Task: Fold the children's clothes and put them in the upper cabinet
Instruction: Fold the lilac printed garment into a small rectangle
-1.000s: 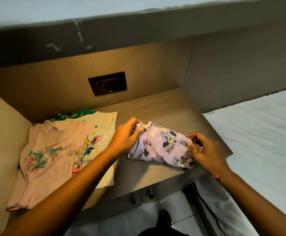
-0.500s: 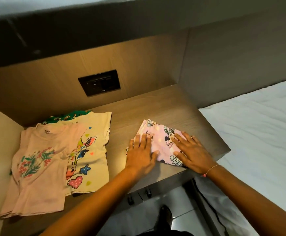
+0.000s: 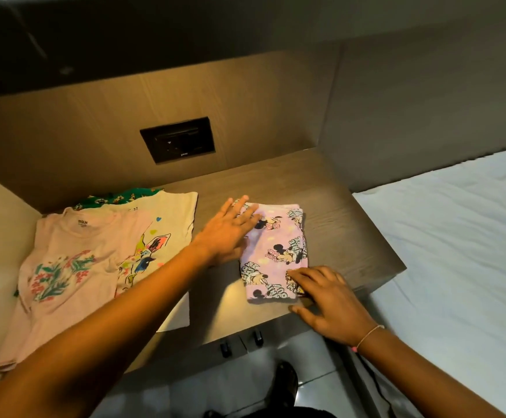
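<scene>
A lilac cartoon-print garment (image 3: 276, 251) lies folded into a neat rectangle on the wooden counter (image 3: 336, 212). My left hand (image 3: 227, 233) rests flat on its upper left edge, fingers spread. My right hand (image 3: 327, 300) lies at its lower right corner, fingertips on the fabric. To the left, a pink flower-print T-shirt (image 3: 65, 267) lies spread out over a cream T-shirt with a bunny print (image 3: 161, 230), and a green printed garment (image 3: 116, 199) peeks out behind them.
A black wall socket panel (image 3: 178, 139) sits on the wooden back wall. A bed with a white sheet (image 3: 456, 251) adjoins the counter on the right. Drawer handles (image 3: 241, 342) show under the counter's front edge, and a dark shoe (image 3: 285, 384) stands on the tiled floor.
The lilac garment has gone from a loose bundle held in both hands to a flat folded rectangle. My left hand moved to its upper left edge, my right hand to its lower right corner.
</scene>
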{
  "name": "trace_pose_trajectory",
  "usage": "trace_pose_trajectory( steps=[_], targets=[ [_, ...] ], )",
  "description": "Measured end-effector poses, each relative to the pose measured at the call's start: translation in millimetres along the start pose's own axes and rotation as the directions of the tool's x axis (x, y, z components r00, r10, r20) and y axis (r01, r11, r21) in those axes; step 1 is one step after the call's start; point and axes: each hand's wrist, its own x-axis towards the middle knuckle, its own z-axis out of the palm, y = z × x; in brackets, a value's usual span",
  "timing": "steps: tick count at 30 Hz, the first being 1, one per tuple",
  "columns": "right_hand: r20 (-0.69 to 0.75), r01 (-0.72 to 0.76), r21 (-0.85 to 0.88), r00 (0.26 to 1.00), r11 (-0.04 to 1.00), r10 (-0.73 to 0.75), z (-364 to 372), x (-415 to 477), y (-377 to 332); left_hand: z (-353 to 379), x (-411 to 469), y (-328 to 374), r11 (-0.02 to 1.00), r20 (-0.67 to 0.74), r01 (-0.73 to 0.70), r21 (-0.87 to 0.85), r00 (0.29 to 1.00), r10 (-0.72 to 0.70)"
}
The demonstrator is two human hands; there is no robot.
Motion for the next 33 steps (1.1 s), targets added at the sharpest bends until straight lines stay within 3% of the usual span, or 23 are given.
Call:
trace_pose_trajectory(
  steps=[4,6,8,13,16,18,21,22,24,26,29,33],
  targets=[
    [0.061,0.077,-0.028,0.995,0.997,-0.075,8,1,2,20,-67,36,0.906,-0.020,-0.061,-0.418,0.998,0.058],
    [0.088,0.113,-0.062,0.990,0.992,-0.107,14,-1,4,33,-93,51,0.906,0.027,-0.065,-0.419,0.996,0.084],
    [0.026,0.132,-0.088,0.991,0.987,-0.130,19,-2,4,44,-106,64,0.941,-0.002,-0.062,-0.333,0.998,0.065],
    [-0.188,0.228,-0.082,0.953,0.970,-0.240,24,-11,-2,57,-124,94,0.938,-0.246,-0.051,-0.342,0.969,-0.037],
    [-0.226,0.222,0.058,0.953,0.973,-0.204,20,-17,-12,57,-133,108,0.894,-0.410,-0.073,-0.442,0.903,-0.129],
    [-0.241,0.126,0.291,0.969,0.948,-0.055,7,-17,-20,42,-135,110,0.770,-0.406,-0.048,-0.636,0.869,-0.281],
    [-0.240,-0.001,0.600,0.954,0.800,0.181,-15,-3,-31,15,-123,99,0.387,-0.195,0.007,-0.922,0.854,-0.481],
    [-0.228,-0.036,0.626,0.947,0.779,0.227,-22,6,-33,9,-115,92,0.323,-0.157,0.022,-0.946,0.841,-0.517],
    [-0.232,-0.119,0.530,0.932,0.839,0.278,-33,26,-33,-1,-95,77,0.274,-0.088,0.083,-0.958,0.824,-0.560],
    [-0.230,-0.226,0.339,0.921,0.913,0.313,-40,48,-30,-4,-71,62,0.337,-0.022,0.223,-0.915,0.805,-0.593],
    [-0.134,-0.369,0.134,0.913,0.920,0.386,-37,74,-29,4,-44,47,0.511,0.021,0.408,-0.757,0.797,-0.604],
    [-0.083,-0.435,-0.052,0.899,0.899,0.430,-13,79,-31,22,-32,53,0.715,-0.094,0.473,-0.515,0.798,-0.595]
  ],
)
